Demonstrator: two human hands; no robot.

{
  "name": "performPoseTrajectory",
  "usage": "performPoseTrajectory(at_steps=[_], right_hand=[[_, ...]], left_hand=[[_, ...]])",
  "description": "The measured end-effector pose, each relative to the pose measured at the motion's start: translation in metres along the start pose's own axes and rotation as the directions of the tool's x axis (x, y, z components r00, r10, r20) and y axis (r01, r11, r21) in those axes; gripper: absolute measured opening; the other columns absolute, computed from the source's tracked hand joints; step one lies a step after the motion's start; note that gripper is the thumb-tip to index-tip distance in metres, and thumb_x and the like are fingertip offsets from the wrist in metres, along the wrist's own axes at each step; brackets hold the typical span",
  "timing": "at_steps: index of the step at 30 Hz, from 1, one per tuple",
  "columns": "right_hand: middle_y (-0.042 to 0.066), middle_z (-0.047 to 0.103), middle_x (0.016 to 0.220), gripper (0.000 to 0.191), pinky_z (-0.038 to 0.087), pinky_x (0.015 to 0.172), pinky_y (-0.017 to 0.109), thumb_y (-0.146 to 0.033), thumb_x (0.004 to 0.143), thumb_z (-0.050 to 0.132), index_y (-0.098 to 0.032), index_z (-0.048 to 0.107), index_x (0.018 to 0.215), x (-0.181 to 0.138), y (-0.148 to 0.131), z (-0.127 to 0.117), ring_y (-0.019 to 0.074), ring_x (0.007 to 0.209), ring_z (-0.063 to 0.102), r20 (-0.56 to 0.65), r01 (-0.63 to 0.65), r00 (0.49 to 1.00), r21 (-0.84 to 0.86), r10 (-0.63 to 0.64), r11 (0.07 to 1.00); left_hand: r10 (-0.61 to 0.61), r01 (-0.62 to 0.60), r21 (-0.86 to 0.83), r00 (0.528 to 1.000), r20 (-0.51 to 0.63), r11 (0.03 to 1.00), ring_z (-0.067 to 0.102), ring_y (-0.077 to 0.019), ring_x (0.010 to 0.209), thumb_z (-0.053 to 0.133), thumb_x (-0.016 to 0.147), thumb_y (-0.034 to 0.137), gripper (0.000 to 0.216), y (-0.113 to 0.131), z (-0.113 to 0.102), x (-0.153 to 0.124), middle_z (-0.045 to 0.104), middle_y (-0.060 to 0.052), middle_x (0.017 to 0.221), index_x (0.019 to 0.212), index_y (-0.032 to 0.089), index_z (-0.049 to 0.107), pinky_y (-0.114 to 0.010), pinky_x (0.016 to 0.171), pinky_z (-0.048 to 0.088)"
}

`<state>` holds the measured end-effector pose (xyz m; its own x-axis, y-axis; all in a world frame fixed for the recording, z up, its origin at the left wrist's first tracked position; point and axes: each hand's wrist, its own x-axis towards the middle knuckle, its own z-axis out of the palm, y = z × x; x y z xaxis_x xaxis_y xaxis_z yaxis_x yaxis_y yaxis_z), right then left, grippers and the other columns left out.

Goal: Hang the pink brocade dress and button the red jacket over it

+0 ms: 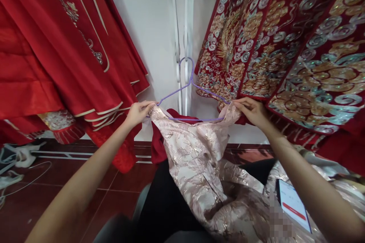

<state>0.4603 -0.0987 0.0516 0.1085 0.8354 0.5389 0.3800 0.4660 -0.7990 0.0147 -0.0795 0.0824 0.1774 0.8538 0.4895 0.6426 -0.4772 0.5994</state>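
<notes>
A pale pink brocade dress [188, 148] with shiny raised patterns hangs on a purple hanger [178, 90], its skirt spread over the lap. My left hand [139, 113] pinches the dress's left shoulder near the hanger's left end. On the other side, my right hand [252, 111] pinches the right shoulder by the hanger's right end. Both arms stretch forward. The hanger's hook stands upright in front of a white metal upright; whether it touches it I cannot tell.
Red garments [94, 45] with cream piping hang at the left. Red robes [273, 41] with gold and silver embroidery hang at the right. A lit phone [293, 203] lies on fabric at the lower right. White shoes [25, 155] are on the left.
</notes>
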Motion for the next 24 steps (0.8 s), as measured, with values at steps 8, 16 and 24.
performPoseTrajectory(at_steps=[8, 16, 24], right_hand=[[0.011, 0.071, 0.104, 0.041, 0.057, 0.076, 0.041, -0.051, 0.073, 0.064, -0.021, 0.066, 0.099, -0.047, 0.023, 0.014, 0.0262, 0.093, 0.068, -0.325, -0.223, 0.904, 0.197, 0.278, 0.955], [0.007, 0.072, 0.089, 0.039, 0.059, 0.055, 0.036, -0.051, 0.066, 0.072, -0.022, 0.066, 0.091, -0.131, 0.039, 0.037, 0.0257, 0.074, 0.069, -0.121, -0.414, 0.864, 0.382, 0.489, 0.826], [0.003, 0.07, 0.083, 0.038, 0.053, 0.045, 0.027, -0.045, 0.06, 0.078, -0.022, 0.068, 0.088, -0.118, 0.024, 0.04, 0.0178, 0.061, 0.063, -0.205, -0.354, 0.846, 0.472, 0.491, 0.807]], left_hand=[[-0.249, 0.218, -0.154, 0.942, -0.226, 0.964, 0.067, -0.025, 0.09, 0.055, 0.076, 0.061, 0.059, -0.044, 0.018, -0.047, 0.073, -0.009, 0.098, 0.102, 0.011, 0.07, -0.032, 0.08, 0.052], [-0.427, 0.353, -0.635, 0.903, 0.04, 0.687, 0.065, -0.0232, 0.095, 0.067, 0.07, 0.057, 0.052, -0.035, 0.049, -0.078, 0.072, -0.011, 0.102, 0.098, 0.013, 0.07, -0.031, 0.085, 0.05], [-0.364, 0.33, -0.922, 0.899, 0.242, 0.204, 0.065, -0.0206, 0.089, 0.067, 0.078, 0.039, 0.034, -0.013, 0.064, -0.024, 0.071, -0.009, 0.091, 0.096, 0.011, 0.069, -0.03, 0.085, 0.047]])
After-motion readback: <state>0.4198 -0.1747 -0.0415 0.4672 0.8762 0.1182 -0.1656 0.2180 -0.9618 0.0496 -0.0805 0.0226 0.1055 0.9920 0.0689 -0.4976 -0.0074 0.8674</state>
